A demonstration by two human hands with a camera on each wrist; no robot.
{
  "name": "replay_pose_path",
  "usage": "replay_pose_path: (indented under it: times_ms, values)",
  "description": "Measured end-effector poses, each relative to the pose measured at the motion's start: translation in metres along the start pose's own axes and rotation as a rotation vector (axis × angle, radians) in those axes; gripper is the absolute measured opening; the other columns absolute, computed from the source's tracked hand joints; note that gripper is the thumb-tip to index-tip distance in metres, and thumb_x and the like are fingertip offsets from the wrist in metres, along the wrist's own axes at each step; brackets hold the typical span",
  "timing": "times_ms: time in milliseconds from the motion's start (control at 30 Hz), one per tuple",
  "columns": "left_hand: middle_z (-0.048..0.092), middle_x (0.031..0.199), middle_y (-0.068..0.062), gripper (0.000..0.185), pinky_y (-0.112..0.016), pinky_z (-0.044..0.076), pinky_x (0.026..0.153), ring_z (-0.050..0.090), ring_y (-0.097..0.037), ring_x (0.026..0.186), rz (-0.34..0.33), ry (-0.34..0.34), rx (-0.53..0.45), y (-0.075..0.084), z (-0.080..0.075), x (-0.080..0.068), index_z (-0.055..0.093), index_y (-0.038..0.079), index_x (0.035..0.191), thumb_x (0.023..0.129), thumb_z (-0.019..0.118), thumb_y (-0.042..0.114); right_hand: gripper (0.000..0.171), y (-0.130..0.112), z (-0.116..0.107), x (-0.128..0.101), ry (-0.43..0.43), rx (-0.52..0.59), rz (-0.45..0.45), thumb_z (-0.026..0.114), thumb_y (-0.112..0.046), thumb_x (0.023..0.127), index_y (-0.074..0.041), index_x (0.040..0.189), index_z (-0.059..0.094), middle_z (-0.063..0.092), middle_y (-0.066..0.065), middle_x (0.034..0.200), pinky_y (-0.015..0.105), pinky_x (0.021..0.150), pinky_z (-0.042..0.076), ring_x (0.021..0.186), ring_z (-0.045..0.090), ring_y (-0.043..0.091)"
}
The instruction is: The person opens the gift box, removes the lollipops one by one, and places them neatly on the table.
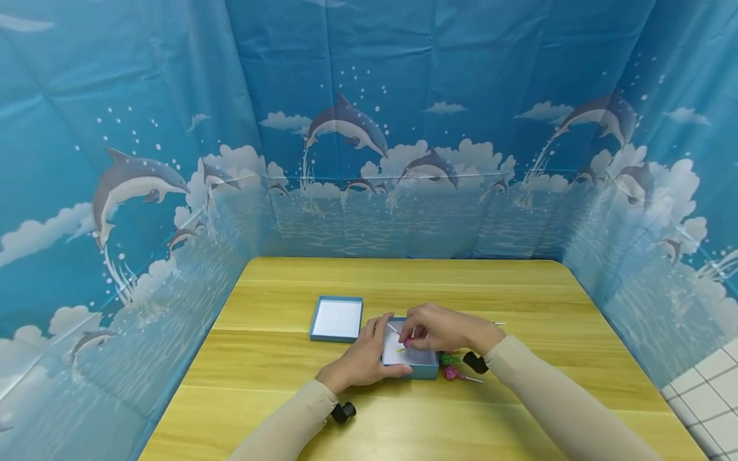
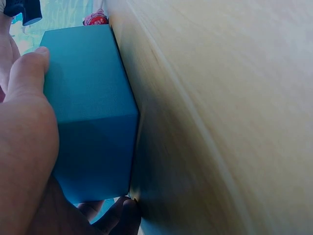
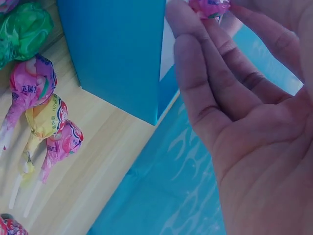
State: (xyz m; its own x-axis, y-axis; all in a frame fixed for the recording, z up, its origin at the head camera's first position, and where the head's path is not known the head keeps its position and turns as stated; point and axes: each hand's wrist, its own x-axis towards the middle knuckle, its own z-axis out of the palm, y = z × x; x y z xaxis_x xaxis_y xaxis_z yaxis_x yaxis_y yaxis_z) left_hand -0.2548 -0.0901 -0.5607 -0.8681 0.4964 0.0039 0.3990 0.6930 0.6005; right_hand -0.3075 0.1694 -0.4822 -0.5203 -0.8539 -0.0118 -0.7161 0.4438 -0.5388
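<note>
A blue box (image 1: 425,372) with a white inside stands open-topped on the table. My left hand (image 1: 363,358) holds it at the left, thumb along the front wall and fingers along the left side. The left wrist view shows the blue walls of the box (image 2: 88,83) close up, with fingertips low by the table. Over the box, my right hand (image 1: 439,328) pinches a pink-wrapped lollipop (image 3: 210,7), its white stick pointing to the far left. A thin yellow stick (image 1: 400,350) shows inside the box below it.
Several wrapped lollipops lie right of the box, among them a green one (image 3: 32,29), a yellow one (image 3: 48,117) and a pink one (image 1: 450,372). The white-lined blue lid (image 1: 338,319) lies at the back left on the wooden table (image 1: 277,384). A dolphin-print curtain (image 1: 357,211) surrounds the table.
</note>
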Motion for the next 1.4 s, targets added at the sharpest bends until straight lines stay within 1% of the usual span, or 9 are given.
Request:
replay_pose_path:
  times_ms: [67,167,300,467,633,767,933,1200,1400]
  values:
    - [0.029,0.187,-0.020,0.124,-0.058,0.057,0.125,0.047,-0.038,0.162,-0.001,0.004,0.003,0.000,0.000,0.000,0.012,0.017,0.188,0.101,0.082,0.073,0.014,-0.001,0.000,-0.003,0.021,0.008,-0.002,0.080,-0.011,0.112,-0.013,0.121,0.090,0.078,-0.004,0.110,0.024,0.089,0.068,0.098,0.076,0.003]
    - [0.029,0.187,-0.021,0.124,-0.058,0.057,0.125,0.048,-0.038,0.161,-0.002,0.004,0.004,0.001,0.000,-0.001,0.012,0.017,0.188,0.102,0.082,0.072,0.015,-0.002,0.000,-0.008,0.038,0.018,0.007,0.081,-0.011,0.111,-0.017,0.121,0.089,0.077,-0.005,0.111,0.030,0.089,0.070,0.096,0.073,0.001]
    - [0.030,0.186,-0.022,0.123,-0.059,0.057,0.125,0.049,-0.039,0.161,0.001,0.002,0.008,0.004,0.000,-0.002,0.012,0.015,0.188,0.103,0.081,0.070,0.019,-0.003,-0.001,-0.016,0.046,0.036,0.022,0.084,-0.009,0.107,-0.018,0.124,0.088,0.076,-0.003,0.116,0.038,0.091,0.072,0.096,0.072,0.001]
    - [0.031,0.186,-0.022,0.124,-0.059,0.058,0.124,0.049,-0.039,0.160,-0.006,-0.001,0.008,0.006,-0.001,-0.003,0.012,0.015,0.188,0.103,0.081,0.071,0.020,-0.005,-0.003,-0.025,0.075,0.060,0.034,0.086,-0.011,0.107,-0.019,0.125,0.087,0.073,0.001,0.125,0.037,0.092,0.072,0.097,0.074,0.000]
    - [0.030,0.187,-0.021,0.124,-0.060,0.056,0.126,0.048,-0.038,0.162,-0.025,-0.003,-0.005,0.006,0.000,-0.003,0.011,0.017,0.188,0.102,0.081,0.073,0.017,-0.005,-0.004,-0.033,0.149,0.065,0.006,0.084,-0.010,0.109,-0.019,0.123,0.085,0.075,0.003,0.128,0.030,0.086,0.070,0.094,0.076,0.001]
    - [0.030,0.187,-0.021,0.124,-0.062,0.055,0.127,0.047,-0.040,0.164,-0.027,-0.007,0.000,0.005,0.000,-0.003,0.010,0.019,0.188,0.102,0.081,0.073,0.018,-0.004,-0.005,-0.040,0.196,0.047,-0.015,0.083,-0.012,0.110,-0.018,0.127,0.084,0.079,0.004,0.129,0.033,0.085,0.071,0.095,0.077,0.003]
    - [0.031,0.186,-0.022,0.125,-0.061,0.055,0.128,0.048,-0.040,0.164,-0.023,-0.006,0.017,0.005,0.001,-0.002,0.010,0.018,0.188,0.102,0.082,0.073,0.022,-0.002,-0.006,-0.051,0.244,0.044,-0.008,0.082,-0.012,0.110,-0.018,0.131,0.083,0.082,0.002,0.128,0.038,0.086,0.073,0.098,0.079,0.004]
    - [0.033,0.184,-0.024,0.126,-0.061,0.057,0.125,0.051,-0.041,0.159,-0.010,0.011,0.021,0.006,0.001,-0.003,0.012,0.014,0.188,0.101,0.085,0.069,0.023,0.000,-0.009,-0.068,0.319,0.003,0.007,0.083,-0.011,0.109,-0.018,0.132,0.082,0.083,-0.004,0.119,0.041,0.084,0.071,0.094,0.073,-0.001]
    - [0.033,0.184,-0.024,0.124,-0.062,0.056,0.125,0.051,-0.041,0.158,-0.014,0.006,0.004,0.006,0.000,-0.003,0.013,0.015,0.188,0.102,0.085,0.067,0.022,0.005,-0.011,-0.081,0.351,-0.009,0.028,0.082,-0.008,0.109,-0.013,0.131,0.084,0.083,-0.002,0.118,0.034,0.081,0.068,0.093,0.071,-0.001]
